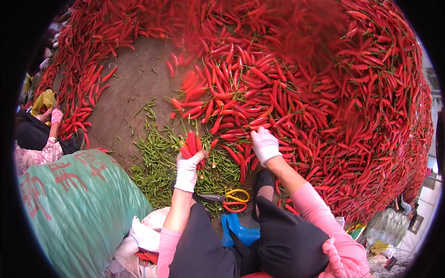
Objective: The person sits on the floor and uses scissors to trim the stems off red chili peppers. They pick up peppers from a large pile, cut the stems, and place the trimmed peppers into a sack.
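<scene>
My left hand (pixel 189 166), in a white glove, is closed around several red chili peppers (pixel 191 141) whose green stems point away from me. White-gloved too, my right hand (pixel 265 144) reaches the near side of a large heap of red chili peppers (pixel 313 104); its fingertips touch a pepper there, and whether they grip it cannot be told. Under and around my left hand lies a pile of cut green stems (pixel 153 153). Scissors (pixel 226 198) with one yellow and one red handle rest between my knees, their blades pointing left.
A full green woven sack (pixel 83 205) stands at my left, beside a white sack (pixel 147 231) with peppers. Near my feet is a blue plastic object (pixel 238 229). Another person's gloved hand (pixel 56 115) shows at far left, by a yellow bag (pixel 44 101). Peppers rise high ahead and right.
</scene>
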Tool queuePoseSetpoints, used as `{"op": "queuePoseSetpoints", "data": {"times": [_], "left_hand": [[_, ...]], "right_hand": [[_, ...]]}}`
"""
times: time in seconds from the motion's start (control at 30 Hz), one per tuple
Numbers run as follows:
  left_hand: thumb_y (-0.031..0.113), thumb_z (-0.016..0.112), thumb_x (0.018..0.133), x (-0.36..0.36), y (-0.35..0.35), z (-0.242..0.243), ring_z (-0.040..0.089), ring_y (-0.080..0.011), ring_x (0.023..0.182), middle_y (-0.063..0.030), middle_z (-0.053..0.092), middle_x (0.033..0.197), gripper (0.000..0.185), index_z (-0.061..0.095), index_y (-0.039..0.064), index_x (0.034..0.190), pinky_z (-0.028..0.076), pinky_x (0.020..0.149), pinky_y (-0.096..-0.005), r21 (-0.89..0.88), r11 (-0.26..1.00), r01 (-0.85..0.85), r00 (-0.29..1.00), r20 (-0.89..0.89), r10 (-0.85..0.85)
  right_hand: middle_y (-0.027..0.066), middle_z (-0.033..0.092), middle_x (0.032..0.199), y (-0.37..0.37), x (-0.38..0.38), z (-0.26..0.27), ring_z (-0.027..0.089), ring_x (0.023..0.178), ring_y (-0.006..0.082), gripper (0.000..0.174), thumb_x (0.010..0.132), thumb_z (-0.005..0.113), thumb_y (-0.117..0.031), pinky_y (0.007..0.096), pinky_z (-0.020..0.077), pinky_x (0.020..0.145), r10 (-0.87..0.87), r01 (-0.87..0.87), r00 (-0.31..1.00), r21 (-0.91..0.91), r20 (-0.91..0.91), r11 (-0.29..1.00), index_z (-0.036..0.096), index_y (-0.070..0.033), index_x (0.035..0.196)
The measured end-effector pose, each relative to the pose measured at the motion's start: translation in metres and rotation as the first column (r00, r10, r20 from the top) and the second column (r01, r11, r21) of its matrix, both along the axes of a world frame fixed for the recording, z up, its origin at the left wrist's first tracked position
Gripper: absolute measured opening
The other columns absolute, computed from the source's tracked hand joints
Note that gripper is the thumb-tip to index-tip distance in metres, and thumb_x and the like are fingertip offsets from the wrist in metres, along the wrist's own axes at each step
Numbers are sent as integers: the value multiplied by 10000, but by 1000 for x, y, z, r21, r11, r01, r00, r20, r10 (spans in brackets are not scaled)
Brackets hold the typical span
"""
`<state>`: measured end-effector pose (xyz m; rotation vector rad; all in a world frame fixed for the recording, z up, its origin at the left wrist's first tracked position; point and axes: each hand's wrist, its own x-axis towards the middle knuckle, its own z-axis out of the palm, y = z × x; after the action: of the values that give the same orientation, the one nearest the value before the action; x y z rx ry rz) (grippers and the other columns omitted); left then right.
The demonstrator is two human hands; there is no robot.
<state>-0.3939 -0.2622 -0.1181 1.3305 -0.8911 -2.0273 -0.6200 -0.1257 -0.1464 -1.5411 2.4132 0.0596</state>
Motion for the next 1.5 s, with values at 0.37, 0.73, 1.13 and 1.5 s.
{"op": "queuePoseSetpoints", "data": {"times": [0.37,0.73,1.13,1.5], "left_hand": [[103,802,713,-12,14,-3,645,-192,713,-63,643,839,467,575,40,1117,525,633,-312,152,979,135,990,22,-139],[117,715,791,1,25,8,593,-246,1086,-82,607,1211,570,486,83,1311,478,960,-409,337,914,228,920,-382,-88],[147,697,833,48,5,-10,667,-316,889,-181,650,1061,487,501,1,1254,563,618,-375,224,972,74,952,-306,-2],[150,706,820,105,3,-28,685,-320,775,-176,676,951,421,554,-16,1176,571,549,-374,248,947,-203,970,-79,229]], "right_hand": [[80,656,865,11,-42,47,616,694,177,330,783,657,-112,309,528,714,-397,811,153,114,905,574,575,-12,1086],[235,642,984,-53,95,34,637,981,364,448,870,609,-322,427,493,855,-88,639,265,-106,960,762,525,-23,1194],[197,595,979,40,96,23,624,881,363,477,851,629,-420,454,517,749,219,-159,784,-153,581,975,540,-30,1111],[128,641,799,75,121,-7,652,736,292,519,883,507,-180,426,500,599,707,-773,605,57,366,632,426,-42,1376]]}}
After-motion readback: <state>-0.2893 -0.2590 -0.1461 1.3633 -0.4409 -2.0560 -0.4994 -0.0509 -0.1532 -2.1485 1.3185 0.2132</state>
